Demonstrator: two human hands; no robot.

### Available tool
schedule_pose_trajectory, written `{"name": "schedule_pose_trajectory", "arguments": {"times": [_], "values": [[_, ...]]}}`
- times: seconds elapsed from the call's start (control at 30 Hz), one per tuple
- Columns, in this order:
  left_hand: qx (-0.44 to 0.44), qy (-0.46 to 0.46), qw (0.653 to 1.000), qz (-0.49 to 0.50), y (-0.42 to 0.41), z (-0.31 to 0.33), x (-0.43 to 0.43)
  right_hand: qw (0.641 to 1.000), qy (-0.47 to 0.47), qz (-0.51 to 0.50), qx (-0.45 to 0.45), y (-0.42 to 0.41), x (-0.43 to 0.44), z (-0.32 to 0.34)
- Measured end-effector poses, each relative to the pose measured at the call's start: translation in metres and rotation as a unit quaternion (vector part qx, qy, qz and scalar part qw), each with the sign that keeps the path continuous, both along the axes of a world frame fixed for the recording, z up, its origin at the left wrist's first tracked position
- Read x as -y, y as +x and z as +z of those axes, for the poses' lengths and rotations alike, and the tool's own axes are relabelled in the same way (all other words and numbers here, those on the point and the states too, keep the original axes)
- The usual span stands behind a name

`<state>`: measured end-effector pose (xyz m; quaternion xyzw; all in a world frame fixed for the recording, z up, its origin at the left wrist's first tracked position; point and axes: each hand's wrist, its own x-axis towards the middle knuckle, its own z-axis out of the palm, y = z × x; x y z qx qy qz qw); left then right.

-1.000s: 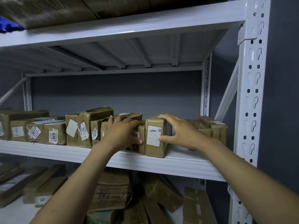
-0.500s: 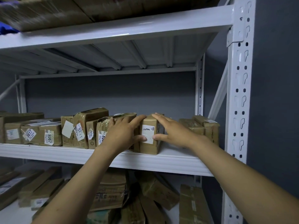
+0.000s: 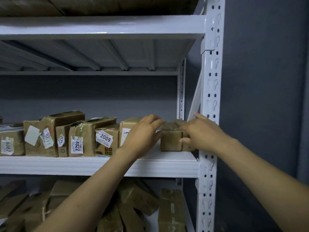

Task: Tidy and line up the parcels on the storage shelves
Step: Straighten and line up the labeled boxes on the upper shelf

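On the white middle shelf (image 3: 93, 165) a row of taped brown parcels stands side by side, among them one labelled 2009 (image 3: 107, 139) and an upright one with a white label (image 3: 127, 127). At the shelf's right end sits a low brown parcel (image 3: 170, 140), with a second one partly hidden behind it. My left hand (image 3: 142, 133) has its fingers spread, its fingertips touching that parcel's left top edge. My right hand (image 3: 199, 133) grips the parcel's right side, thumb on its front face.
The white perforated upright post (image 3: 211, 97) stands right beside my right hand, with a grey wall beyond it. Several brown parcels lie jumbled on the lower shelf (image 3: 138, 198). More wrapped parcels (image 3: 117, 5) sit on the top shelf.
Both hands left the upright labelled parcel and moved right to the low parcel at the shelf's end. The view has swung to the right.
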<state>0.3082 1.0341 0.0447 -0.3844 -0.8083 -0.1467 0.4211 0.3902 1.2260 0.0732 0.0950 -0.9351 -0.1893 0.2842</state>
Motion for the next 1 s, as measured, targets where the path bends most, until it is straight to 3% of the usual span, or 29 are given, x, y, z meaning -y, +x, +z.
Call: {"name": "schedule_pose_trajectory", "arguments": {"times": [0.1,0.23,0.37,0.53,0.63,0.8,0.87,0.9,0.93,1.0], "values": [[0.082,0.002,0.997,0.006,-0.010,-0.014,-0.035,0.998,0.063,-0.014,0.001,0.002,-0.009,-0.005],[0.179,0.017,0.983,0.045,-0.025,-0.027,-0.066,0.997,0.076,-0.003,-0.005,0.002,-0.015,-0.012],[0.192,0.082,0.973,0.103,-0.034,-0.032,-0.080,0.998,0.059,0.032,-0.008,0.008,-0.017,-0.013],[0.190,0.171,0.963,0.083,-0.029,-0.036,-0.072,0.997,0.031,0.072,-0.016,0.006,-0.024,-0.017],[0.158,0.253,0.953,0.058,-0.016,-0.036,-0.056,0.996,-0.022,0.086,-0.019,0.004,-0.019,-0.017],[0.083,0.353,0.932,-0.020,0.007,-0.040,-0.037,0.957,-0.265,0.121,0.004,-0.009,0.000,-0.029],[0.072,0.375,0.922,-0.060,0.015,-0.045,-0.036,0.913,-0.389,0.123,-0.006,-0.020,0.013,-0.035],[0.070,0.389,0.915,-0.077,0.019,-0.046,-0.036,0.868,-0.480,0.126,0.007,-0.023,0.020,-0.037],[0.067,0.407,0.907,-0.091,0.022,-0.047,-0.036,0.804,-0.578,0.137,0.036,-0.026,0.027,-0.039],[0.066,0.443,0.887,-0.116,0.027,-0.051,-0.036,0.631,-0.740,0.193,0.129,-0.032,0.037,-0.042]]}}
